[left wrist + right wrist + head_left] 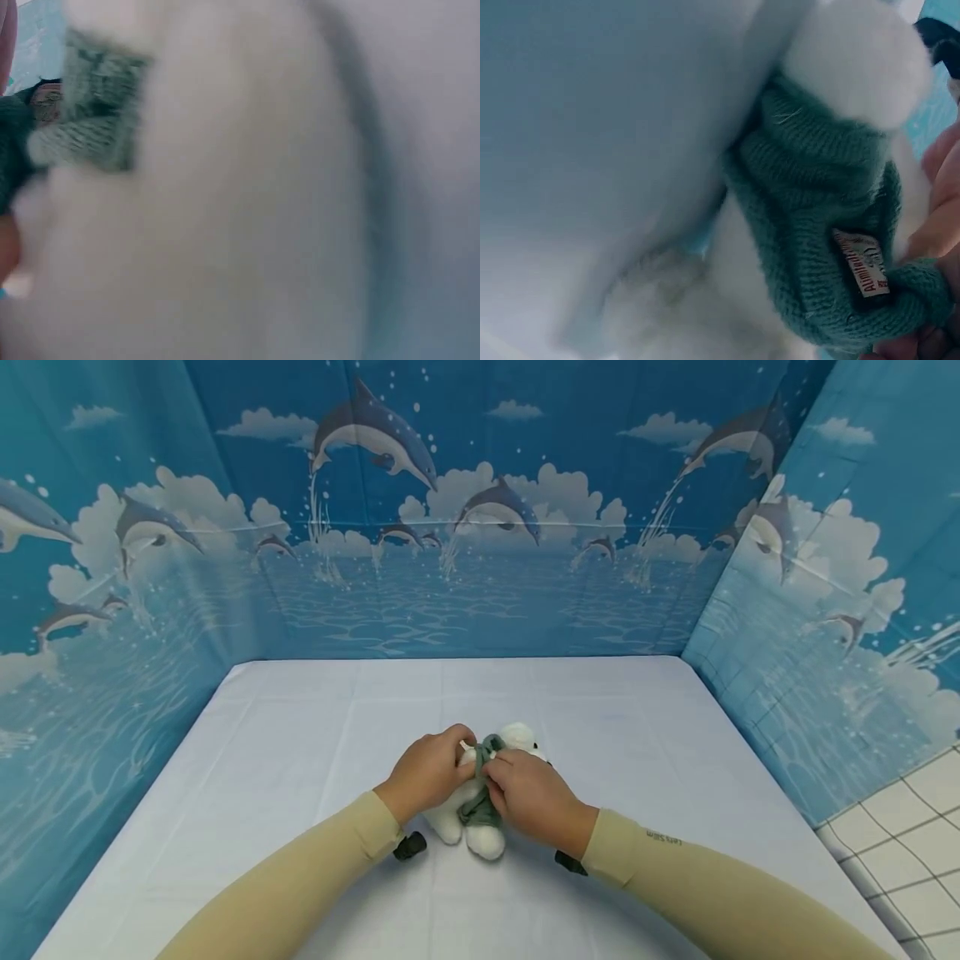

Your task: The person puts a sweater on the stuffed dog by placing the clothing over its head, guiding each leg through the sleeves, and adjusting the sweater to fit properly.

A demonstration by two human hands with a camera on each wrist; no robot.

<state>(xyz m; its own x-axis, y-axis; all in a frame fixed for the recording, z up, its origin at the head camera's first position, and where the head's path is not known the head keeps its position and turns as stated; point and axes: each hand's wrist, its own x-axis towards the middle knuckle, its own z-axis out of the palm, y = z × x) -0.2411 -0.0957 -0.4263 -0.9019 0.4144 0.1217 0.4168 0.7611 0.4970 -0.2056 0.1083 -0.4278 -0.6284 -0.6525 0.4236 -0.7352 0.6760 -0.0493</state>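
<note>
A white plush toy (485, 842) lies on the table in the head view, its head (517, 735) towards the far right. It wears a green knitted garment (480, 811) with a strip at the top. My left hand (429, 770) grips the toy at its left side, thumb and index finger around white plush beside the green strip. From the other side my right hand (536, 797) pinches the green knit, covering part of the toy. A printed label (862, 268) shows on the knit in the right wrist view. Blurred white plush (225, 187) fills much of the left wrist view.
The toy lies on a white cloth-covered table (300, 735). Blue curtains (487, 593) with printed dolphins stand behind and at both sides. Black wrist devices (410, 846) sit under my sleeves. White tiles (915, 827) show at the right.
</note>
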